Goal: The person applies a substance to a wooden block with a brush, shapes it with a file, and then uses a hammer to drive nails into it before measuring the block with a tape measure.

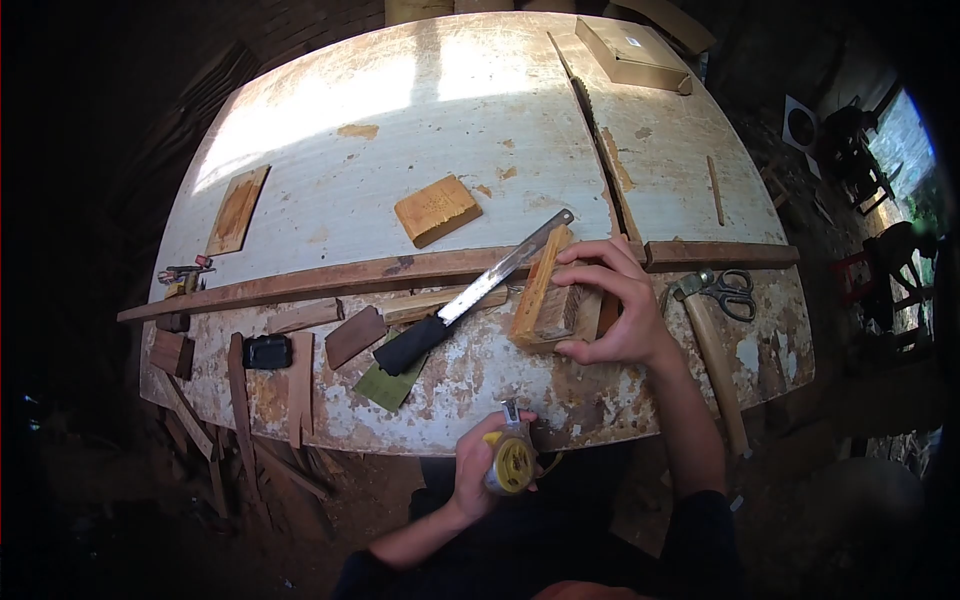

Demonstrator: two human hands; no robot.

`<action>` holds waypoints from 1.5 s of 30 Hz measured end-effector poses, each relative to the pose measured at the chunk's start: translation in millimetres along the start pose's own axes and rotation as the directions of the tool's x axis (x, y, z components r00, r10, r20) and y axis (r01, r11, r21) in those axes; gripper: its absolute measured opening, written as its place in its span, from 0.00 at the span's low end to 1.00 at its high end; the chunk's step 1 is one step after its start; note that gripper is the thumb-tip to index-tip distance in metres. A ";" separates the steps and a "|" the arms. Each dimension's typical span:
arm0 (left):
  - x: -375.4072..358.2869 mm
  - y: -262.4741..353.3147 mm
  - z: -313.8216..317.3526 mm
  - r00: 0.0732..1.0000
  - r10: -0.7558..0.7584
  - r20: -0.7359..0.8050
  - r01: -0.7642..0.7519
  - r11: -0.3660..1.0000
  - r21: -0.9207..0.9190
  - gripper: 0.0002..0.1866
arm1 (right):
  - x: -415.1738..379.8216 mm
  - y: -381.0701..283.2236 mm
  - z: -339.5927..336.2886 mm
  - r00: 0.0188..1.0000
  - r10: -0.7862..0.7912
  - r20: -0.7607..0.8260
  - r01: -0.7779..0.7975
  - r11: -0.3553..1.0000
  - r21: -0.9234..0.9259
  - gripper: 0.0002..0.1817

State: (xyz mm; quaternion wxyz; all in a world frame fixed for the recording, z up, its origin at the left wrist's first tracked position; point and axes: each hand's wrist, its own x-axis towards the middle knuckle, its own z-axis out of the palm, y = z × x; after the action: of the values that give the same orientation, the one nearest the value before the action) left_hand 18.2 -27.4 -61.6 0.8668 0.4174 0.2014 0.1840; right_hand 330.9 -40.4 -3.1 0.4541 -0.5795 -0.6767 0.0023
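Note:
My left hand (476,468) is wrapped round a yellow tape measure (513,464) at the table's front edge, its metal end pointing up. With my right hand (630,308) I grip a wooden block (546,297) tilted over the table, fingers on its top and thumb below. Just left of the block lies a saw (503,268) with a black handle, which rests partly on a green sheet (388,387). Farther back sits another wooden block (437,211), apart from both hands.
A long wooden bar (330,280) crosses the worn table (340,200). Scissors (733,295) and a hammer (715,365) lie at the right. Wood offcuts and a black case (267,352) are at the left. A cardboard box (632,56) stands at the back.

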 end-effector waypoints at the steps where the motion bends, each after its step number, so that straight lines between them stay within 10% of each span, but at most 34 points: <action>1: 0.2 0.2 0.2 1.000 -0.002 -0.004 0.002 1.000 0.001 0.52 | 1.2 -2.4 0.4 1.000 -0.006 0.006 0.006 1.000 -0.012 0.39; 8: -0.3 1.6 2.4 1.000 0.012 0.003 -0.012 1.000 -0.011 0.49 | 3.0 -14.8 8.1 0.995 -0.058 0.079 0.066 0.992 -0.107 0.49; 45: -6.9 -5.5 6.7 0.999 0.025 0.025 -0.026 0.999 0.027 0.46 | -5.7 -10.1 3.7 0.961 -0.258 -0.100 0.210 0.915 -0.344 0.36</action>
State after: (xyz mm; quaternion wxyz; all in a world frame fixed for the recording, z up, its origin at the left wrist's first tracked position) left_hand 16.5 -38.4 -60.8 0.8610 0.4339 0.1880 0.1870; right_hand 320.3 -46.3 -3.4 0.3947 -0.5607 -0.6978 -0.2072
